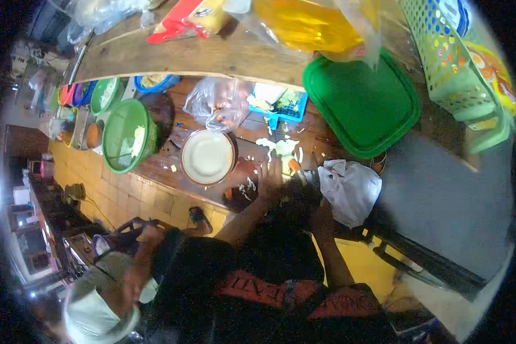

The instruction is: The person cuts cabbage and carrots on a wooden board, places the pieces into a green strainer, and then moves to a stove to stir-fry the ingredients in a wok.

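Note:
My left hand (269, 182) reaches onto the dark wooden counter (245, 150), fingers stretched out among pale chopped vegetable scraps that look like cabbage (285, 150). Just beyond its fingertips lies a small orange piece (294, 166), perhaps carrot. My right hand (320, 213) is in shadow beside a white plastic bag (351, 192); its fingers are too dark to make out, and so is anything in them. A cream plate (208, 156) with a brown rim sits left of my left hand. Behind the scraps stands a blue basket (292, 112) with pale leafy pieces.
A green colander (126, 137) and other bowls line the counter's left side. The green lid (364, 106) overhangs at right, below a wooden shelf (212, 54) bearing a bag of yellow oil (309, 28) and a pale green basket (441, 63). Another person in a hat (97, 309) is lower left.

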The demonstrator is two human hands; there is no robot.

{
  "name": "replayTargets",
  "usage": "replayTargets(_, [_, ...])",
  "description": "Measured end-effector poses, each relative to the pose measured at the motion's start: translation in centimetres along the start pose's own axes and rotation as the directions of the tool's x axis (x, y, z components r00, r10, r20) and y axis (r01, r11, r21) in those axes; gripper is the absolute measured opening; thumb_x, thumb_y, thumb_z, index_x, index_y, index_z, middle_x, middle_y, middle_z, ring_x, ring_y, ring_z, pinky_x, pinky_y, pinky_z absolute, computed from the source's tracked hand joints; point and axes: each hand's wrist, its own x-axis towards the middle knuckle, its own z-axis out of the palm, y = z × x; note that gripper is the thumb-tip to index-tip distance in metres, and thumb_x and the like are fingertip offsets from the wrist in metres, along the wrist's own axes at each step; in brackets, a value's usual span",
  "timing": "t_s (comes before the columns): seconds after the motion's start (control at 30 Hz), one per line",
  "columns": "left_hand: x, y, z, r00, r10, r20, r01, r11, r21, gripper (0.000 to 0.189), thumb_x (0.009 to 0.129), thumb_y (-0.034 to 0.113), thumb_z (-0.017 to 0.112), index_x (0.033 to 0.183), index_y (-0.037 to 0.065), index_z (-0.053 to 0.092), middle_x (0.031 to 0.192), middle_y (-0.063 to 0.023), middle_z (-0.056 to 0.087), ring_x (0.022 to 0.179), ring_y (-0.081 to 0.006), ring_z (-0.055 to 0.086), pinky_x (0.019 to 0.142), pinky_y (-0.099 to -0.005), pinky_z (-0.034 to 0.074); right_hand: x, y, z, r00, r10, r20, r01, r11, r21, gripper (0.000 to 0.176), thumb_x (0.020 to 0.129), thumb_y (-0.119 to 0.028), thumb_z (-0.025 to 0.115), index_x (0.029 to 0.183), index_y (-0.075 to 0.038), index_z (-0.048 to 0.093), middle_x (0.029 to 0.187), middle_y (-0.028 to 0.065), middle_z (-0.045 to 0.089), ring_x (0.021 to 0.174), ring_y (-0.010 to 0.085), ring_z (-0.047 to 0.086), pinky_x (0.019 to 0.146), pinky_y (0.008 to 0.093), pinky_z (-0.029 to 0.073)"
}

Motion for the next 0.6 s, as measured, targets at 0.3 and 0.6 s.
replayTargets(0.3, [-1.2,-2.1,-3.1,0.996,0.084,0.035,-0.078,0.983,-0.166,0.044,0.074,0.018,0.048,0.118,0.011,0.049,0.106,-0.0074,0.054,0.092,-0.0302,0.049,0.075,-0.0420,0.044,5.9,-8.2,-5.2,0.972,-0.187,0.144,0.196,0.980,-0.048,0.044,0.079,-0.024,0.057,0.112,0.000,0.044,0.099,0.0240,0.053,0.088,0.0390,0.055,0.075,0.0465,0.045])
replayTargets(0.6, [-1.1,-5.7,-10.0,0.959,-0.231,-0.167,0.059,0.735,-0.675,0.029,0.072,0.003,0.058,0.101,0.004,0.059,0.092,-0.0131,0.060,0.086,-0.0268,0.058,0.075,-0.0340,0.046,6.9,-8.4,-0.6,0.914,-0.398,0.081,0.366,0.892,0.265,0.049,0.076,-0.018,0.058,0.118,0.001,0.042,0.110,0.0248,0.048,0.097,0.0411,0.049,0.083,0.0446,0.041])
